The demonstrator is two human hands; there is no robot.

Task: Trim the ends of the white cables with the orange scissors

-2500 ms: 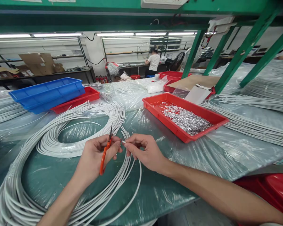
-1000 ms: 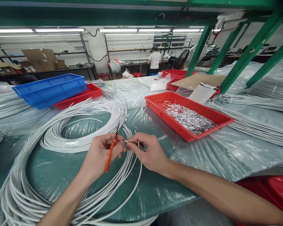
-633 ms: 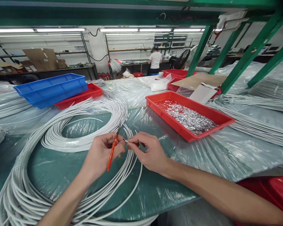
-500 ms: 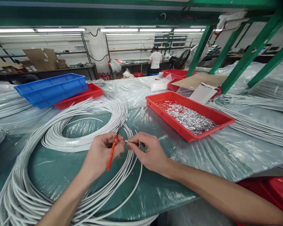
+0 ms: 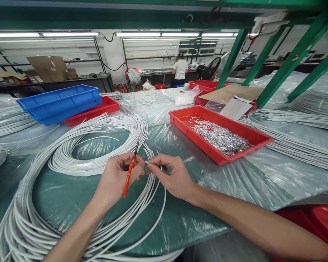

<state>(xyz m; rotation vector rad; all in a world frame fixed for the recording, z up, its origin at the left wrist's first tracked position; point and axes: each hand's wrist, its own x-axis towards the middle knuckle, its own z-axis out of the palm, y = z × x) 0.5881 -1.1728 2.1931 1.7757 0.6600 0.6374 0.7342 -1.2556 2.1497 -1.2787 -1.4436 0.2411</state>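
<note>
My left hand (image 5: 120,178) is closed round an orange-handled tool (image 5: 129,174) whose thin dark tip points up. Its thumb and forefinger are pressed together near a cable's end. My right hand (image 5: 175,175) pinches a white cable (image 5: 163,207) close to that end, between the two hands. Whether the left fingertips also hold something small cannot be made out. Beneath and left of the hands lie big coils of white cable (image 5: 79,168) on the plastic-covered green table (image 5: 196,222).
A red tray (image 5: 196,140) holds small silvery pieces at right. Blue trays (image 5: 60,105) rest on a red tray (image 5: 109,105) at back left. Green beams (image 5: 297,58) rise at right. More cables (image 5: 297,140) lie right. A person (image 5: 180,69) is far back.
Both hands stay almost in place. The fingertips have shifted slightly, the orange-handled tool has tilted a little, and the cable hanging from my right hand has swung slightly right.
</note>
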